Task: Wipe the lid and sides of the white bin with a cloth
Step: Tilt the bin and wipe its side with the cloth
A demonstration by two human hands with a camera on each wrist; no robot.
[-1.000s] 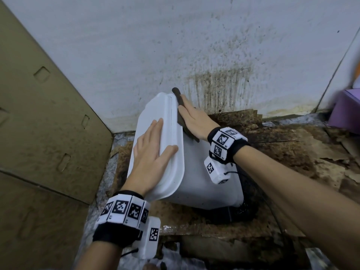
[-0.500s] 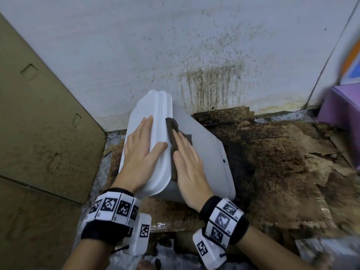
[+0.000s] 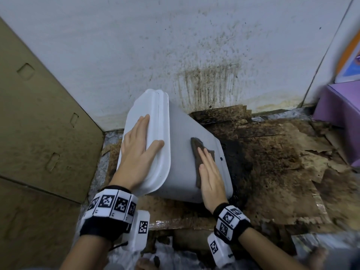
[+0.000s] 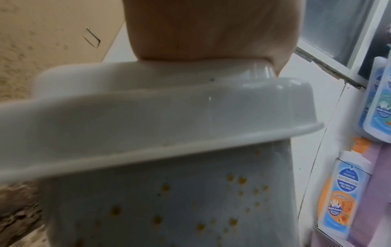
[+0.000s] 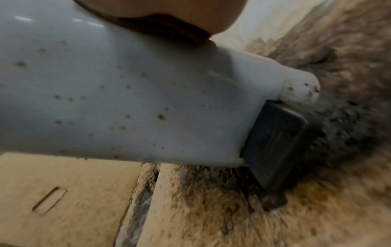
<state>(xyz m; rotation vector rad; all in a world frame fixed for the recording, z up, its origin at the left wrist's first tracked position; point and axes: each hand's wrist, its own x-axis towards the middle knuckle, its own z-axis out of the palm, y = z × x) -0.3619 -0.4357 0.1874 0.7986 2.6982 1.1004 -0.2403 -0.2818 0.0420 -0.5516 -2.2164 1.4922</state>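
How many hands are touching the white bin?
2: the left hand rests flat on the bin's lid, the right hand presses a dark cloth against its side.

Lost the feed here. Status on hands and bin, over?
Left hand flat on white plastic bin's lid, steadying. Right hand presses dark brown cloth on tipped bin's side. Brown specks remain on lower side. Nothing obstructing.

Most of the cloth (image 3: 200, 162) is tucked under the right hand (image 3: 211, 184), only a dark edge pokes out past the fingertips. Left wrist view cuts off the left hand (image 4: 207, 28) at the top, fingers unseen. Bottle (image 4: 347, 192) labels beyond it are too blurry to read.
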